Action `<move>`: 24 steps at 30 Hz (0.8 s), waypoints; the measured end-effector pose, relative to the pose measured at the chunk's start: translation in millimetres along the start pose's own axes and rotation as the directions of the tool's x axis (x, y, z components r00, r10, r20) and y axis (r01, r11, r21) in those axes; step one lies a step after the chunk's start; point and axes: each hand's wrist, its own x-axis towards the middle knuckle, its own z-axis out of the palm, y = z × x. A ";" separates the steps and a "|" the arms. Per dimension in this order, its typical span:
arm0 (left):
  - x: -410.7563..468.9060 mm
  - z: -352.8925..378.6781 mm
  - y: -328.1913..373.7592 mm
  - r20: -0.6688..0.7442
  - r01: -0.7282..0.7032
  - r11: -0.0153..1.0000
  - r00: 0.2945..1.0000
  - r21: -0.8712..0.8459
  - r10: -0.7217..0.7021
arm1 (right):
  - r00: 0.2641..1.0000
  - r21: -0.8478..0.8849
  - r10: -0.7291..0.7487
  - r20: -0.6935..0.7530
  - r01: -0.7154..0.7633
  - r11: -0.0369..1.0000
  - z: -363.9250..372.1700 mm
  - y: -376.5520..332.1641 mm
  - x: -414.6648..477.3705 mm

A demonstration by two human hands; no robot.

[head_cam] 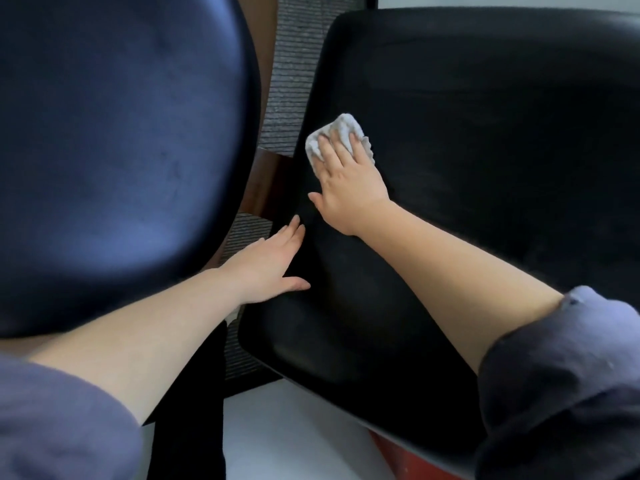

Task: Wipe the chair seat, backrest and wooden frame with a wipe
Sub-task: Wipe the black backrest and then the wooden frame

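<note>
A black padded chair seat (485,150) fills the right of the view. The dark rounded backrest (114,150) looms at the left, close to the camera. My right hand (349,185) lies flat on a crumpled white wipe (341,128), pressing it onto the seat's left part. My left hand (273,265) rests with fingers spread on the seat's left edge, holding nothing. A brown wooden frame piece (268,181) shows in the gap between backrest and seat.
Grey ribbed carpet (294,81) lies under the gap between the two pads. A pale floor patch (294,438) shows at the bottom. A reddish-brown part (391,448) peeks out below the seat's near edge. Rolled-up blue-grey sleeves cover both upper arms.
</note>
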 end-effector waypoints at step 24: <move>-47.2 36.8 -17.3 0.198 0.088 0.995 0.977 -0.043 -0.078 | 0.972 0.053 -0.223 0.080 0.219 0.974 10.3 -31.5 19.6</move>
